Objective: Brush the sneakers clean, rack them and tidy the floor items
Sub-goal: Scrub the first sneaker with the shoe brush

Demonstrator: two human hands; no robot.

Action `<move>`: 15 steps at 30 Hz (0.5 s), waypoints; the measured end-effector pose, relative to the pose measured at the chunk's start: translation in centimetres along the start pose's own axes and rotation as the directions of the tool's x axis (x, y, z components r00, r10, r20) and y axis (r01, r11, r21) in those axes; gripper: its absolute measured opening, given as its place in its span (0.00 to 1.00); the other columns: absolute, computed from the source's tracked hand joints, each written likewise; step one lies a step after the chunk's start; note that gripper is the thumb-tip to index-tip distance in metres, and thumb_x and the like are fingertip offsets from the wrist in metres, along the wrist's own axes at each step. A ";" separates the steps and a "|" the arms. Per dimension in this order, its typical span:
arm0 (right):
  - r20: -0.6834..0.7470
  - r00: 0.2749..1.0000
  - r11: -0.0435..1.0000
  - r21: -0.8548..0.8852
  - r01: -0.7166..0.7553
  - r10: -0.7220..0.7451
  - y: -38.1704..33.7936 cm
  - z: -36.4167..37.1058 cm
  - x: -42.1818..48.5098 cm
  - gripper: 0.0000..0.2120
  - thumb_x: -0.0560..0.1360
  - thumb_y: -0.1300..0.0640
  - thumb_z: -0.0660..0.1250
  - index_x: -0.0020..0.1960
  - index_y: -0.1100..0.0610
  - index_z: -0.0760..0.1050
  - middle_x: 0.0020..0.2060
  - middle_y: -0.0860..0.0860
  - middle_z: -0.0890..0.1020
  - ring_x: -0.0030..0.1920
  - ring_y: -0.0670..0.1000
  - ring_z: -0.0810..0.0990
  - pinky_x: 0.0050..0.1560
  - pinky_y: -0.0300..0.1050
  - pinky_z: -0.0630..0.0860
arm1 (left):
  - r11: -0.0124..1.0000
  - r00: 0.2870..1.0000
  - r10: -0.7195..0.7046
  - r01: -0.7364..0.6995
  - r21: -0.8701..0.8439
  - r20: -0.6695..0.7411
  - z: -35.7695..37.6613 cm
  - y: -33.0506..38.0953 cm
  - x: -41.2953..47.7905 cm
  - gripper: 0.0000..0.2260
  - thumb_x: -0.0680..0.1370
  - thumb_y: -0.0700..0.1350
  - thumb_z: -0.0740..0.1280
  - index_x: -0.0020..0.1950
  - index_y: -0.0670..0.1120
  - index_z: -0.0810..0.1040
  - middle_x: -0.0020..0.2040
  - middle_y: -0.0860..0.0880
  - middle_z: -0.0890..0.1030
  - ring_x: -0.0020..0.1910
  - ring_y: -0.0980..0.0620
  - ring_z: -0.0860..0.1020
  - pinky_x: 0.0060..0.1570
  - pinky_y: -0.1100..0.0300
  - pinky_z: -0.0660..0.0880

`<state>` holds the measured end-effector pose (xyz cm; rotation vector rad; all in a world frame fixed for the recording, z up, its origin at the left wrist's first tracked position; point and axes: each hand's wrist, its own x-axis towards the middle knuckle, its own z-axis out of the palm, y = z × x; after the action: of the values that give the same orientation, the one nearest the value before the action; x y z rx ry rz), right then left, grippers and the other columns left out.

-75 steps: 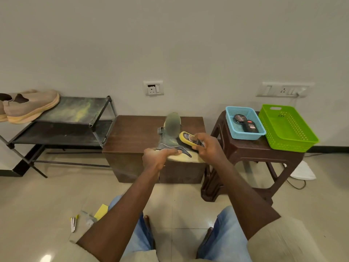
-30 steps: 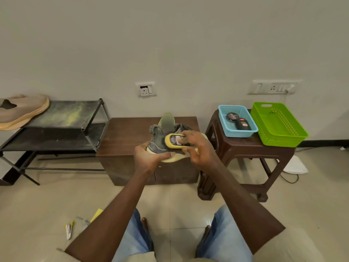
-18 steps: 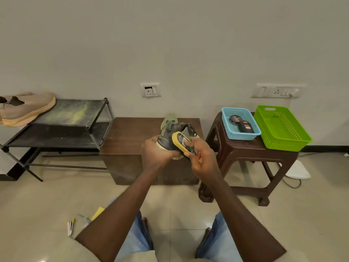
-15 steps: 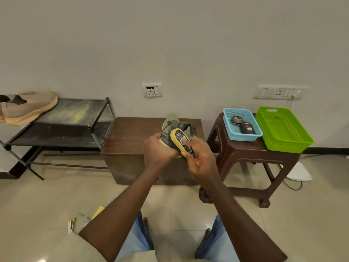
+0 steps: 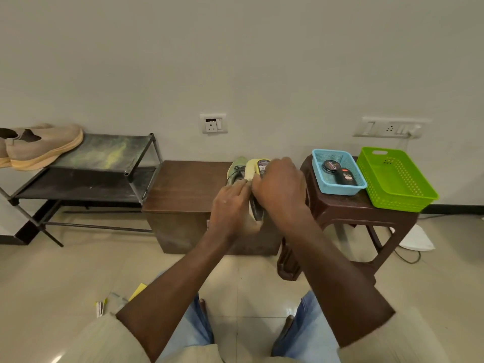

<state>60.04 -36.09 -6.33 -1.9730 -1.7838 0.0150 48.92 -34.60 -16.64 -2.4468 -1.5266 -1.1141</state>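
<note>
I hold a grey-green sneaker (image 5: 235, 170) in front of me, above the brown wooden box (image 5: 188, 189). My left hand (image 5: 230, 203) grips the sneaker from the left side, near its heel. My right hand (image 5: 280, 187) grips a yellow shoe brush (image 5: 255, 167) and presses it against the sneaker. Both hands hide most of the shoe. A pair of tan sneakers (image 5: 39, 145) sits on the top shelf of the black shoe rack (image 5: 104, 163) at the left.
A brown plastic stool (image 5: 340, 213) at the right carries a blue basket (image 5: 337, 171) with polish items and a green basket (image 5: 395, 179). Small yellow and white items (image 5: 117, 299) lie on the tiled floor near my left knee. A white object (image 5: 416, 239) lies behind the stool.
The sneaker has been turned in my left hand, toe now pointing away. My right hand has moved the brush up and over the shoe, now covering it from above.
</note>
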 end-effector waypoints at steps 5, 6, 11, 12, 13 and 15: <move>0.103 0.995 0.999 0.053 -0.002 -0.004 -0.9 -0.8 -0.9 0.12 0.74 0.48 0.65 0.50 0.56 0.73 0.50 0.55 0.75 0.43 0.52 0.74 0.42 0.44 0.69 | 1.000 1.000 0.018 -0.018 0.022 0.000 0.5 -0.7 0.4 0.27 0.62 0.48 0.78 0.57 0.38 0.82 0.53 0.43 0.84 0.51 0.44 0.83 0.54 0.51 0.79; 0.077 0.997 0.999 0.045 0.014 -0.017 -1.2 -0.5 -2.3 0.15 0.75 0.48 0.64 0.55 0.57 0.74 0.52 0.56 0.74 0.46 0.53 0.76 0.44 0.44 0.72 | 1.000 1.000 0.014 -0.013 0.021 -0.028 0.3 -0.6 0.7 0.22 0.66 0.48 0.76 0.56 0.38 0.82 0.52 0.42 0.84 0.50 0.43 0.83 0.53 0.52 0.79; 0.011 1.000 0.996 0.086 0.022 -0.023 -1.2 -0.3 -5.1 0.21 0.76 0.47 0.61 0.64 0.58 0.72 0.57 0.55 0.70 0.54 0.55 0.76 0.54 0.44 0.72 | 0.991 0.989 0.132 -0.130 0.026 -0.071 0.0 -1.5 1.2 0.19 0.75 0.47 0.66 0.59 0.36 0.82 0.58 0.39 0.83 0.57 0.42 0.82 0.59 0.50 0.77; 0.015 1.000 0.997 0.074 0.003 -0.004 -0.9 -0.4 -3.8 0.20 0.76 0.47 0.61 0.62 0.59 0.73 0.57 0.56 0.71 0.54 0.56 0.76 0.52 0.45 0.71 | 0.987 0.986 0.159 -0.157 0.041 -0.049 0.0 -1.6 1.2 0.21 0.71 0.47 0.69 0.59 0.35 0.81 0.58 0.39 0.83 0.58 0.41 0.82 0.60 0.49 0.76; 0.022 1.000 0.998 0.066 -0.021 0.020 -0.7 -0.5 -2.2 0.19 0.76 0.47 0.61 0.59 0.59 0.74 0.56 0.57 0.71 0.53 0.57 0.77 0.49 0.45 0.70 | 0.983 0.983 0.181 -0.179 0.048 -0.031 0.0 -1.7 1.2 0.25 0.67 0.47 0.73 0.59 0.34 0.81 0.58 0.38 0.83 0.58 0.41 0.82 0.60 0.50 0.76; 0.070 0.995 0.994 0.074 -0.079 0.074 -0.2 -0.9 0.9 0.18 0.76 0.49 0.63 0.57 0.61 0.74 0.55 0.58 0.74 0.52 0.57 0.76 0.46 0.44 0.65 | 0.979 0.980 0.198 -0.199 0.047 0.031 -0.3 -1.4 1.3 0.29 0.60 0.45 0.77 0.59 0.34 0.81 0.58 0.38 0.83 0.57 0.41 0.82 0.59 0.49 0.77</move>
<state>60.31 -35.49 -5.21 -2.0067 -1.7218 0.1743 47.97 -33.05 -16.11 -2.5218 -1.2645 -1.0004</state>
